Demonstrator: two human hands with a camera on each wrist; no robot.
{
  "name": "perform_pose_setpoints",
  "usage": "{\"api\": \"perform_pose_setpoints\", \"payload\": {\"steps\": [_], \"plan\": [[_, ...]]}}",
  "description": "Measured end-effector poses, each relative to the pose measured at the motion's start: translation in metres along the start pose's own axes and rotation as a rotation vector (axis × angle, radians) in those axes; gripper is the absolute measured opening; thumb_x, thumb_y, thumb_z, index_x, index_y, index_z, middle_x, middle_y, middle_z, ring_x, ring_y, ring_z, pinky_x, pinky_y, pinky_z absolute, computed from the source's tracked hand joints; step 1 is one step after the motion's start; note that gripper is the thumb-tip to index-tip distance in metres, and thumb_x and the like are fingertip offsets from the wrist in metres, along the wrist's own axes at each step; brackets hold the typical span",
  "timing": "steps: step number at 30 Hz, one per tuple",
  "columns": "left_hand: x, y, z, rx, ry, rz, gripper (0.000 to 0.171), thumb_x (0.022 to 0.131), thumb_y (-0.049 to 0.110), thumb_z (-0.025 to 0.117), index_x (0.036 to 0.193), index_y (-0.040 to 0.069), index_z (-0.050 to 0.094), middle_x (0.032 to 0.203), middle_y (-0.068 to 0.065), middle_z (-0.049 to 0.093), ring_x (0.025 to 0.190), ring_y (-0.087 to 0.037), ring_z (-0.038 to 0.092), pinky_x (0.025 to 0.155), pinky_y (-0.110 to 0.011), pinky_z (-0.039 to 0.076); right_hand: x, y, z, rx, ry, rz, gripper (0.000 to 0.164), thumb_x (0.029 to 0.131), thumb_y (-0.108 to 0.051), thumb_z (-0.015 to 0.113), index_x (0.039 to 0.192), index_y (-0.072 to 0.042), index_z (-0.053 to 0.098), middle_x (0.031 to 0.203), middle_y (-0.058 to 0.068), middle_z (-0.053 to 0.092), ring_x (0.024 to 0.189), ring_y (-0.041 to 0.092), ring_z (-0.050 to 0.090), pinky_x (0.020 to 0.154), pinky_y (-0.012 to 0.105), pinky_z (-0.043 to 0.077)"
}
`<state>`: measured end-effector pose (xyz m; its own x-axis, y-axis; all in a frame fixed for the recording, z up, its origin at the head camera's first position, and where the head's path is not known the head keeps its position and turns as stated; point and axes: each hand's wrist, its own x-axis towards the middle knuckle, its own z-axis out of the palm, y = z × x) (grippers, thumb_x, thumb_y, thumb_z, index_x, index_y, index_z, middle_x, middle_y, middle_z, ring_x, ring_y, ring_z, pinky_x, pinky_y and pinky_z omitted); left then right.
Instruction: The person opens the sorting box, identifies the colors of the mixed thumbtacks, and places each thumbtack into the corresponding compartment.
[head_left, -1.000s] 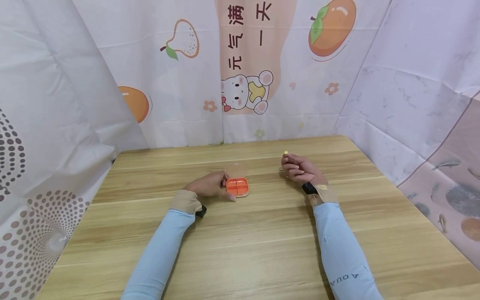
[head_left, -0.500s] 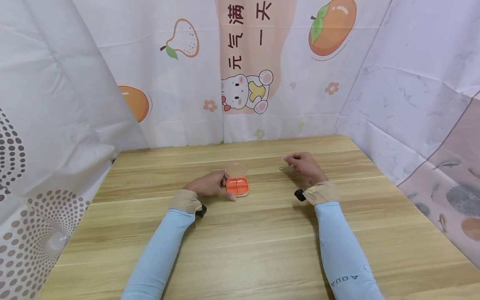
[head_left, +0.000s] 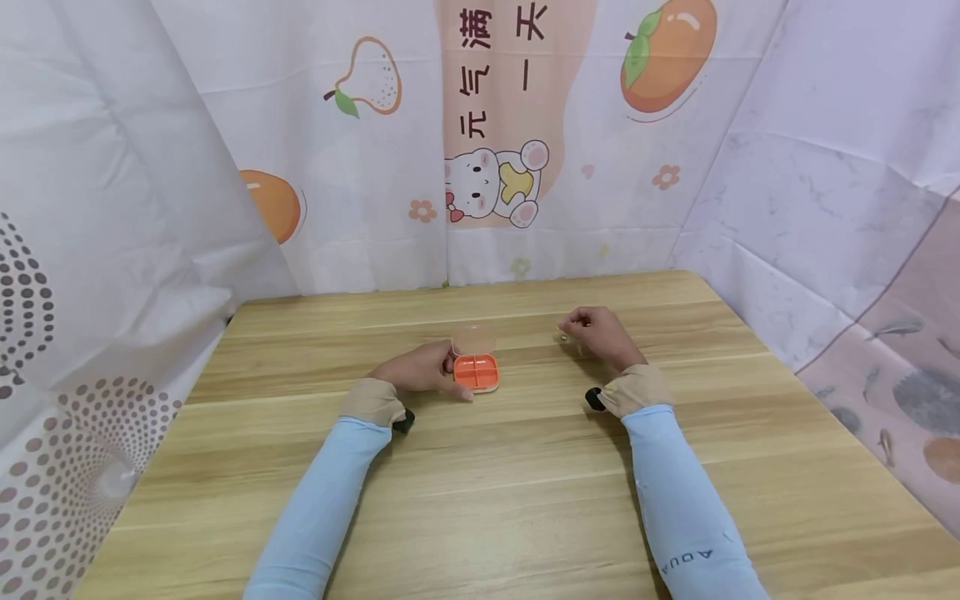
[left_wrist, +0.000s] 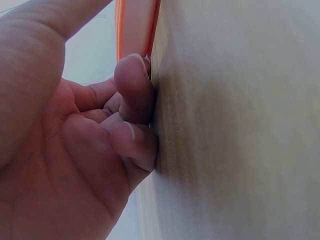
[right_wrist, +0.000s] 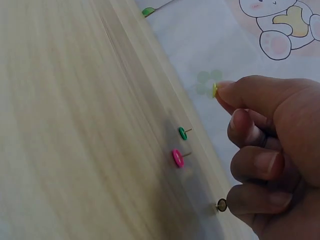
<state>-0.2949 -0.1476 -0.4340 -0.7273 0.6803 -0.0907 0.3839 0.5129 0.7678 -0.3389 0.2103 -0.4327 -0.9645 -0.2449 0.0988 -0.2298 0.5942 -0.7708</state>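
Note:
A small orange box (head_left: 476,372) with several compartments lies on the table, its clear lid (head_left: 473,339) raised at the back. My left hand (head_left: 423,369) grips it from the left, thumb along the near edge. The left wrist view shows the box's side (left_wrist: 137,27) just beyond the curled fingers. To the right, my right hand (head_left: 603,335) pinches a yellow thumbtack (right_wrist: 215,90) between thumb and forefinger. Under that hand in the right wrist view, a green thumbtack (right_wrist: 183,133) and a pink thumbtack (right_wrist: 178,158) lie points up, with a dark metallic tack (right_wrist: 222,205) near the fingers.
The wooden table (head_left: 480,500) ends at a printed curtain (head_left: 360,208) behind both hands. Another curtain (head_left: 810,208) hangs along the right side, and a dotted one (head_left: 75,400) along the left. A dark wrist camera (head_left: 595,399) sits under the right wrist.
My right hand has turned over from a raised pose showing the yellow thumbtack to back-up, then shifted slightly left, low over the table. The left hand and box stay put.

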Motion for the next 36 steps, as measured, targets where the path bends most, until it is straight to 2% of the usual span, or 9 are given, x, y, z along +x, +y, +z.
{"api": "perform_pose_setpoints", "payload": {"steps": [5,11,18,26,36], "plan": [[0.0008,-0.0005,0.0010,0.000,-0.001,0.004,0.061,0.075,0.036,0.083,0.120,0.009,0.052,0.102,0.000,0.063,0.088,-0.014,0.054,0.080,-0.029,0.047,-0.0002,0.0016,0.0003,-0.014,-0.011,-0.014,0.027,0.097,-0.034,0.062,0.104,-0.009,0.069,0.094,0.011,0.064,0.073,0.024,0.050,0.063,0.035,0.042],[0.0007,-0.0019,0.0015,-0.020,-0.005,0.011,0.060,0.076,0.034,0.083,0.120,0.008,0.052,0.102,-0.001,0.064,0.087,-0.014,0.054,0.080,-0.030,0.047,0.0005,0.0014,0.0023,-0.007,-0.042,-0.012,0.030,0.097,-0.034,0.062,0.108,-0.008,0.069,0.087,0.016,0.063,0.062,0.026,0.051,0.058,0.036,0.043],[0.0019,-0.0032,0.0023,-0.009,-0.004,0.005,0.063,0.076,0.034,0.083,0.123,0.010,0.051,0.105,0.000,0.064,0.089,-0.014,0.054,0.081,-0.029,0.047,0.0023,0.0016,0.0041,-0.035,-0.049,-0.024,0.023,0.096,-0.034,0.062,0.103,-0.013,0.069,0.085,0.013,0.063,0.065,0.027,0.054,0.060,0.037,0.044],[0.0026,-0.0019,0.0023,-0.016,-0.015,0.017,0.061,0.076,0.033,0.083,0.123,0.009,0.051,0.104,-0.001,0.064,0.088,-0.014,0.054,0.081,-0.030,0.047,0.0037,0.0019,0.0058,-0.007,-0.090,-0.044,0.028,0.096,-0.035,0.063,0.103,-0.009,0.070,0.083,0.013,0.061,0.064,0.027,0.054,0.058,0.036,0.046],[-0.0006,0.0034,0.0011,-0.008,-0.003,-0.040,0.059,0.075,0.035,0.083,0.118,0.007,0.053,0.100,-0.001,0.064,0.085,-0.015,0.054,0.077,-0.029,0.047,0.0041,0.0014,0.0065,0.062,-0.113,-0.020,0.032,0.094,-0.037,0.064,0.105,-0.006,0.069,0.082,0.018,0.059,0.064,0.031,0.056,0.056,0.035,0.047]]}}
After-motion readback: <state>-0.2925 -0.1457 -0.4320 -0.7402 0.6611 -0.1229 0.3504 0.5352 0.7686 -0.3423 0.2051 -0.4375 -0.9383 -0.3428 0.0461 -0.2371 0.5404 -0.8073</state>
